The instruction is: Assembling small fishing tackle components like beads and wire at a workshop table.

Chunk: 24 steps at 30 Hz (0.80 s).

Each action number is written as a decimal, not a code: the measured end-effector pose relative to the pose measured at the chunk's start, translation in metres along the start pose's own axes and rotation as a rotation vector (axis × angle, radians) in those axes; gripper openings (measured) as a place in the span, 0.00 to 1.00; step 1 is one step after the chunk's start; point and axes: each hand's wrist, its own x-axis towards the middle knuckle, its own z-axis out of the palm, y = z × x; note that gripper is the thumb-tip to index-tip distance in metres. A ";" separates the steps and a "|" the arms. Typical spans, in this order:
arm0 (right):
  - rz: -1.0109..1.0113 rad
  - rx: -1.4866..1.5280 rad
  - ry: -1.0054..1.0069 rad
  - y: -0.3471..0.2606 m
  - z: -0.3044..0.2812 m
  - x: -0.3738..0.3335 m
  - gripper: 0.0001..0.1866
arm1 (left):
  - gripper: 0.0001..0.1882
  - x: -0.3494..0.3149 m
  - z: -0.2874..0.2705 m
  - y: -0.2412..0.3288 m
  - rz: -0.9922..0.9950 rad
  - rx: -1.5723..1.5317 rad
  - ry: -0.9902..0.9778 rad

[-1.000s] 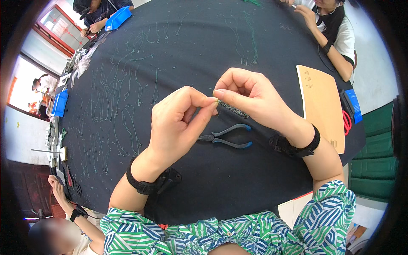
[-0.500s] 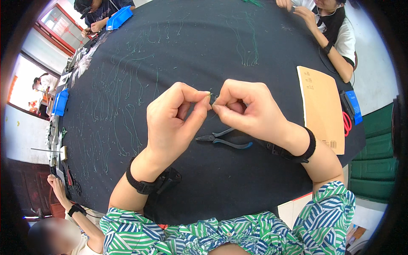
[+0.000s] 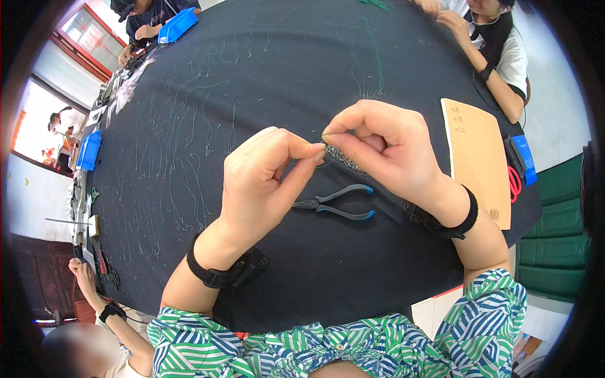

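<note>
My left hand (image 3: 268, 173) is closed in a pinch, thumb against forefinger, with a short bit of green thread (image 3: 325, 165) showing by its fingertips. Close beside it, my right hand (image 3: 394, 142) also pinches, and a speck of green shows at its fingertips. Whatever small piece sits between the two hands is too tiny to make out. Partly hidden by my right hand, a heap of small silvery metal pieces, like hooks, (image 3: 343, 159) lies on the cloth. Pliers with blue-tipped handles (image 3: 343, 203) lie spread just below the hands.
Green threads with small ends (image 3: 189, 183) lie in rows on the black cloth (image 3: 328, 264) to the left; more (image 3: 368, 63) lie farther off. A tan notebook (image 3: 476, 164), red-handled scissors (image 3: 515, 184) and blue trays (image 3: 177, 26) lie around. Other people sit along the table.
Both hands have shifted slightly right, the right one also upward. The metal heap and both pliers handles now show more. Both pinches stay closed.
</note>
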 end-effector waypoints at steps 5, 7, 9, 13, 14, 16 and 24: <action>0.094 0.174 -0.027 0.003 0.000 0.003 0.05 | 0.05 0.001 -0.001 0.001 0.059 0.036 0.002; 0.240 0.312 -0.071 0.007 0.000 0.003 0.06 | 0.05 0.002 -0.001 0.001 0.067 0.026 0.008; 0.278 0.360 -0.071 0.013 0.005 0.003 0.07 | 0.05 0.002 -0.001 0.001 0.077 0.014 0.014; 0.399 0.540 -0.101 0.013 0.014 0.000 0.08 | 0.05 0.000 -0.001 -0.001 0.021 0.021 0.037; 0.400 0.540 -0.102 0.013 0.015 -0.001 0.08 | 0.04 0.000 -0.001 -0.002 0.012 0.026 0.046; 0.272 0.376 -0.122 0.014 0.017 -0.004 0.07 | 0.04 -0.001 -0.001 -0.003 -0.009 0.019 0.056; -0.292 -0.067 0.001 0.002 0.012 0.002 0.05 | 0.06 0.002 0.001 0.001 -0.052 0.048 0.084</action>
